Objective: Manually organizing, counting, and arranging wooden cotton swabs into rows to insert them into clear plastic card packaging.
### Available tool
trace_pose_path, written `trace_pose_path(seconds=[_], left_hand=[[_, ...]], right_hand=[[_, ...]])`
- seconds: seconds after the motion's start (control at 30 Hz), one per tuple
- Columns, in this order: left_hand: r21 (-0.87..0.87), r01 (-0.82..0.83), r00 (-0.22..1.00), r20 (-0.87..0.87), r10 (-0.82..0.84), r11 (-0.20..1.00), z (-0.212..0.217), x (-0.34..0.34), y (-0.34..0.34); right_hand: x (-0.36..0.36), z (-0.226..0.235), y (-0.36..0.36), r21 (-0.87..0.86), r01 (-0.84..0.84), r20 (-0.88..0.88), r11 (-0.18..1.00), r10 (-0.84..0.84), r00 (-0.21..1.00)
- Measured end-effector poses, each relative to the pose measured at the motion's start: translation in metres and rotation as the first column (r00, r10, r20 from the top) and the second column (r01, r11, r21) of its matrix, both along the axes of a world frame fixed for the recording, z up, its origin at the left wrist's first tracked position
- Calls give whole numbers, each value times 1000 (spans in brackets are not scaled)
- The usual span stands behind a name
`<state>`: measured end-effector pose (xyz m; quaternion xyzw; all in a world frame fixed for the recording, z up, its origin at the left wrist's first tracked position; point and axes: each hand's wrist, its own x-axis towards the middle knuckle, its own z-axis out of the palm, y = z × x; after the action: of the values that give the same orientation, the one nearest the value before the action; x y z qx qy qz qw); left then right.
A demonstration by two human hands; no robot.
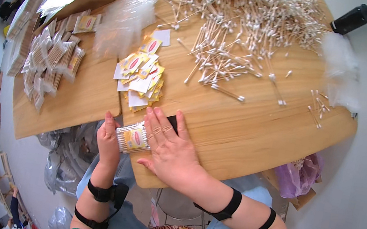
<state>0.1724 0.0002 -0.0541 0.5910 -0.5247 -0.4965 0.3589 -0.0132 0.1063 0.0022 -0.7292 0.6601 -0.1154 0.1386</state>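
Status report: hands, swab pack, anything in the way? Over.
Left hand holds swab pack, left end. Right hand open against its right end. Card pile close beyond; nothing visibly blocking.

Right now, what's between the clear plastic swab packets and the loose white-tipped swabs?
Clear plastic bags and yellow-white paper cards, in the head view.

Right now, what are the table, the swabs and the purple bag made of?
The table looks like wood or wood-look board: tan, smooth, streaked with grain. The swabs: probably matte wooden sticks, thin and tan, with fluffy white tips, likely cotton. The purple bag seems thin plastic: shiny, see-through and crinkled.
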Motion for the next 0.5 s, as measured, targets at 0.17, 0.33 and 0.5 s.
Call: trace_pose_path(seconds=[0.17, 0.33, 0.5], left_hand=[[-72, 403, 819, 474, -324, 912, 43, -4, -14], [-471, 416, 828, 550, -110, 778, 77, -28, -14], [-562, 536, 836, 458, -302, 630, 70, -87, 11]], right_hand=[[-38, 6, -2, -259, 118, 298, 959, -37, 954], [-115, 20, 2, -296, 461, 181, 837, -425, 887], [-126, 5, 7, -177, 448, 170, 877, -421, 891]])
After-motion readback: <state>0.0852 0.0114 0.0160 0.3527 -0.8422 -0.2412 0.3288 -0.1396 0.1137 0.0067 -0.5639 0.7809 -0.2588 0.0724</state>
